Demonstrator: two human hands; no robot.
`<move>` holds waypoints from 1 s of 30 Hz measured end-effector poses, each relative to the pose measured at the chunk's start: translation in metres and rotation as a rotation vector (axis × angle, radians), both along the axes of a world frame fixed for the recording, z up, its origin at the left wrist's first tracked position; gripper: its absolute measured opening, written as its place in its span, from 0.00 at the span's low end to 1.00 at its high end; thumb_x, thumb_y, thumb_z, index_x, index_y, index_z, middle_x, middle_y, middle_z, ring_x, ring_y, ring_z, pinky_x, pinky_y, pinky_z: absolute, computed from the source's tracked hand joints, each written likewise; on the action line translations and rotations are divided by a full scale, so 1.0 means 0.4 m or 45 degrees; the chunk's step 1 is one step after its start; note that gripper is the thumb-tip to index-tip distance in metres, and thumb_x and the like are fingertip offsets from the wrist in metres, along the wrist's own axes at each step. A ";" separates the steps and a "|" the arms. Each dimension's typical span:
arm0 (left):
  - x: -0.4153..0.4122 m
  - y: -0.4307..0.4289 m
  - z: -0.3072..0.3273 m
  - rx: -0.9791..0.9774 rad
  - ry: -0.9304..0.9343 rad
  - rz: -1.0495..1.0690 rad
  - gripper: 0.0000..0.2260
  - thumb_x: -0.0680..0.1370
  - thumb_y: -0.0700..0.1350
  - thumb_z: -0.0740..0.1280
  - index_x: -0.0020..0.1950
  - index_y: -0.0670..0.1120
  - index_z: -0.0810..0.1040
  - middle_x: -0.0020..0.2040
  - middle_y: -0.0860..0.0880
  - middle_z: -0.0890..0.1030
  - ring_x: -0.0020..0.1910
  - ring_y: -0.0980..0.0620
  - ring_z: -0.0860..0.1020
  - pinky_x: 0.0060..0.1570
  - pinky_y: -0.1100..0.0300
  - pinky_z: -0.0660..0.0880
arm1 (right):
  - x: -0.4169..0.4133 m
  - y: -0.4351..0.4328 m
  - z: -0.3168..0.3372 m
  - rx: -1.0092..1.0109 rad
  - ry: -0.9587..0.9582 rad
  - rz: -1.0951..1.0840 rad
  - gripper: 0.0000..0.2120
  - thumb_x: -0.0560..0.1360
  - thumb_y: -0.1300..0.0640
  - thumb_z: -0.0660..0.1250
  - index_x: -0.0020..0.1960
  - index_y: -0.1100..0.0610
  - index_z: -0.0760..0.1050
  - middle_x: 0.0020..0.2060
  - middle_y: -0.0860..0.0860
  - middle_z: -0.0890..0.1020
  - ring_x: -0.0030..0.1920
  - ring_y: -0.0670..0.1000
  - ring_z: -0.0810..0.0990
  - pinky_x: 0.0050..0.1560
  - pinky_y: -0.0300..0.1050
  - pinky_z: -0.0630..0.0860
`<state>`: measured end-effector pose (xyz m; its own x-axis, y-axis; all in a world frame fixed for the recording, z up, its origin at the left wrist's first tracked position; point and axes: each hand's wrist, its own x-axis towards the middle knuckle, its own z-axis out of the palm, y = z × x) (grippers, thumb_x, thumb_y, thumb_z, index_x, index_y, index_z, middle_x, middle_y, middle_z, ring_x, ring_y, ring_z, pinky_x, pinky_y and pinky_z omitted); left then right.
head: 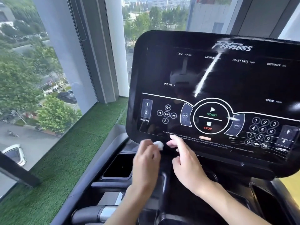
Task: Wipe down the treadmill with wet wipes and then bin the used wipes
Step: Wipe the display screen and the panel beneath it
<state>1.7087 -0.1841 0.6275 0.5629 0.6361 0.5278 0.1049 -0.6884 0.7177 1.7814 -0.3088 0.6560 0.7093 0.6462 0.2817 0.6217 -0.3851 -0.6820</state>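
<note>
The treadmill's glossy black console [215,88] fills the right half of the head view, with START and STOP buttons, a number pad and wet streaks on its screen. My left hand [146,161] holds a small crumpled white wet wipe [159,145] in its fingertips, just below the console's lower left edge. My right hand [185,161] is beside it, fingers loosely spread, with the fingertips reaching toward the wipe and the console's bottom edge. It holds nothing that I can see.
A black cup-holder tray [118,166] sits below the console on the left, a grey handlebar [95,213] lower down. Green artificial turf [65,159] runs along a floor-to-ceiling window [40,78] on the left. Another tray recess [266,202] lies at the lower right.
</note>
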 end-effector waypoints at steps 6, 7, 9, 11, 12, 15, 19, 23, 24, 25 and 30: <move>-0.003 0.074 0.003 -0.268 -0.081 0.225 0.05 0.79 0.39 0.69 0.47 0.40 0.84 0.50 0.52 0.78 0.42 0.59 0.76 0.42 0.62 0.75 | 0.000 0.006 0.004 0.004 -0.069 0.024 0.33 0.67 0.74 0.59 0.70 0.55 0.68 0.57 0.42 0.74 0.60 0.42 0.72 0.66 0.44 0.68; -0.005 0.071 0.002 -0.255 -0.078 0.210 0.05 0.79 0.39 0.69 0.46 0.40 0.83 0.50 0.52 0.78 0.42 0.60 0.76 0.42 0.63 0.75 | 0.001 0.008 0.004 0.003 -0.087 0.025 0.33 0.66 0.74 0.59 0.69 0.56 0.69 0.56 0.42 0.73 0.60 0.43 0.72 0.65 0.45 0.69; -0.024 0.067 -0.003 -0.157 -0.084 0.156 0.04 0.78 0.37 0.69 0.44 0.41 0.83 0.49 0.52 0.78 0.42 0.60 0.76 0.42 0.67 0.74 | 0.005 0.019 0.003 -0.006 -0.119 0.024 0.32 0.66 0.73 0.60 0.69 0.56 0.69 0.55 0.44 0.73 0.58 0.44 0.72 0.64 0.47 0.69; -0.040 0.049 -0.015 -0.017 -0.059 0.051 0.04 0.76 0.34 0.71 0.44 0.42 0.82 0.49 0.53 0.77 0.42 0.59 0.75 0.42 0.69 0.72 | 0.005 0.031 0.005 -0.015 -0.133 0.012 0.31 0.67 0.70 0.59 0.69 0.56 0.70 0.54 0.43 0.71 0.57 0.44 0.71 0.63 0.47 0.68; -0.040 0.034 -0.023 0.032 -0.022 -0.002 0.04 0.76 0.34 0.71 0.44 0.42 0.82 0.50 0.53 0.77 0.42 0.59 0.76 0.42 0.68 0.73 | 0.004 0.036 0.007 -0.021 -0.138 0.008 0.31 0.67 0.68 0.58 0.69 0.56 0.70 0.54 0.43 0.70 0.57 0.44 0.70 0.63 0.46 0.67; -0.026 0.015 -0.046 0.036 0.030 -0.039 0.05 0.74 0.33 0.72 0.44 0.42 0.80 0.50 0.55 0.75 0.41 0.59 0.75 0.42 0.71 0.71 | 0.004 0.042 0.007 -0.059 -0.156 0.021 0.31 0.67 0.67 0.58 0.70 0.55 0.69 0.54 0.41 0.68 0.59 0.46 0.70 0.63 0.44 0.65; -0.029 0.049 -0.049 -0.134 -0.059 0.146 0.08 0.73 0.29 0.71 0.41 0.41 0.78 0.49 0.54 0.74 0.44 0.60 0.75 0.41 0.75 0.68 | 0.011 0.035 0.002 -0.054 -0.174 0.025 0.30 0.66 0.66 0.57 0.68 0.55 0.70 0.54 0.42 0.69 0.57 0.44 0.71 0.62 0.46 0.68; -0.024 0.016 -0.050 -0.079 -0.027 0.060 0.07 0.73 0.30 0.72 0.41 0.41 0.79 0.50 0.50 0.77 0.43 0.60 0.75 0.43 0.76 0.68 | 0.008 0.041 0.000 -0.081 -0.195 0.022 0.30 0.66 0.65 0.57 0.67 0.55 0.70 0.55 0.41 0.68 0.59 0.47 0.73 0.62 0.46 0.67; -0.023 0.018 -0.053 -0.099 -0.032 0.055 0.07 0.73 0.31 0.72 0.41 0.42 0.79 0.50 0.50 0.77 0.41 0.58 0.76 0.42 0.75 0.69 | 0.008 0.041 0.001 -0.089 -0.198 0.023 0.30 0.66 0.64 0.57 0.67 0.54 0.70 0.55 0.41 0.68 0.59 0.48 0.73 0.62 0.46 0.67; -0.025 0.028 -0.053 -0.151 -0.057 0.091 0.08 0.73 0.31 0.72 0.41 0.43 0.79 0.49 0.51 0.77 0.40 0.56 0.77 0.41 0.73 0.71 | 0.009 0.040 0.001 -0.092 -0.196 0.023 0.29 0.66 0.64 0.57 0.67 0.55 0.71 0.55 0.41 0.68 0.59 0.48 0.73 0.62 0.46 0.68; -0.021 0.070 -0.019 -0.220 -0.199 0.237 0.06 0.75 0.33 0.72 0.43 0.43 0.80 0.50 0.50 0.78 0.40 0.56 0.76 0.42 0.68 0.74 | 0.007 0.043 0.006 -0.110 -0.212 0.013 0.28 0.66 0.65 0.59 0.66 0.55 0.72 0.55 0.44 0.71 0.57 0.49 0.74 0.60 0.48 0.69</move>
